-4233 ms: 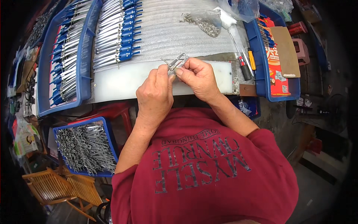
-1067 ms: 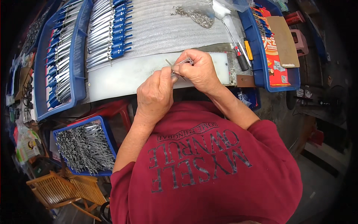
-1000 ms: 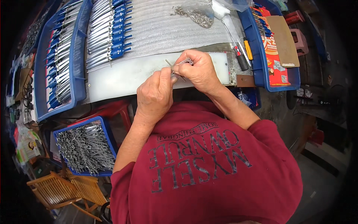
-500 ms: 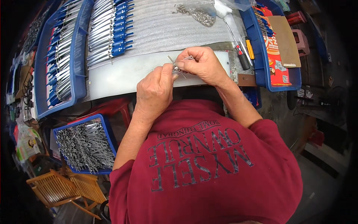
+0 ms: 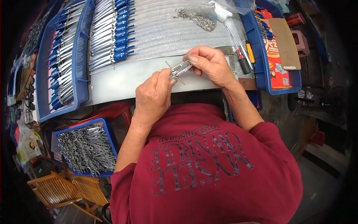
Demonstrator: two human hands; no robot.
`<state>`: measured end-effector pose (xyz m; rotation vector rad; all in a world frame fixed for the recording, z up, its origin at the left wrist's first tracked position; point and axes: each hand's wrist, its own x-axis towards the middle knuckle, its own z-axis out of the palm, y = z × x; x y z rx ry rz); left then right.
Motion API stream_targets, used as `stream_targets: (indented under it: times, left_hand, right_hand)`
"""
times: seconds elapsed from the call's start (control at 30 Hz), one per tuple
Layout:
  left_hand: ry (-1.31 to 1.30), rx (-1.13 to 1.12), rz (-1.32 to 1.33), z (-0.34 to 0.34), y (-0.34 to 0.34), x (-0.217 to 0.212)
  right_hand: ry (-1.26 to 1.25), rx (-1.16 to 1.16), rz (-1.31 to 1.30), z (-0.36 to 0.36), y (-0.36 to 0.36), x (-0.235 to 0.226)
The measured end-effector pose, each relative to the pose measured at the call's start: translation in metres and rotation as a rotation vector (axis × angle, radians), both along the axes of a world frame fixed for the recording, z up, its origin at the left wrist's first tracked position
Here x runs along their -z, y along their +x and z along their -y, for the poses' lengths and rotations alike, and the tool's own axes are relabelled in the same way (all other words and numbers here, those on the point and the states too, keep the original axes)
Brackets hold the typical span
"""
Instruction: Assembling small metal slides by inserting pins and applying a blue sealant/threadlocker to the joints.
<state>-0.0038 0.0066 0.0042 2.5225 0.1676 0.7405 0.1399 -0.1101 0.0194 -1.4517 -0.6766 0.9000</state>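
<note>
My left hand [image 5: 153, 93] pinches the near end of a small silver metal assembly [image 5: 181, 68] between thumb and fingers. The piece has two narrow parallel arms and a thin rod crossing it. At its other end, my right hand [image 5: 213, 68] closes thumb and forefinger on the tips of the arms. Both hands are above the white work board [image 5: 115, 83]. Left of them lies a row of silver parts with blue ends [image 5: 121, 41], side by side on the foam sheet [image 5: 160, 28]. The fingers cover parts of the assembly.
Small metal pins [image 5: 203, 21] lie by a clear bag at the back. Screwdrivers [image 5: 243, 61] rest beside the right-hand blue tray [image 5: 263, 61]. Another blue tray [image 5: 80, 67] holds similar parts at left. Below it stands a blue bin [image 5: 112, 140] full of metal pieces, near a wooden chair [image 5: 52, 190].
My right hand has shifted slightly right and its grip has moved to the assembly's far end. More of the two metal arms now shows between my hands.
</note>
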Motion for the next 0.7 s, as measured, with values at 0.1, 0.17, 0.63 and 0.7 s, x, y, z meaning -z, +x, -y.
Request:
stream_targets:
  times: [0.1, 0.17, 0.63, 0.7]
  left_hand:
    - [-0.014, -0.002, 0.01, -0.003, -0.001, 0.0]
    - [-0.015, -0.003, 0.015, -0.003, -0.001, 0.001]
    - [0.033, -0.016, 0.01, -0.001, -0.002, -0.002]
    - [0.047, -0.022, 0.009, -0.001, -0.002, -0.002]
  right_hand:
    - [0.013, -0.018, 0.04, 0.007, 0.007, 0.0]
    - [-0.003, -0.029, 0.073, 0.007, 0.006, -0.002]
    - [-0.021, 0.014, 0.214, 0.002, -0.005, 0.0]
    - [-0.014, 0.02, 0.238, 0.002, -0.007, -0.001]
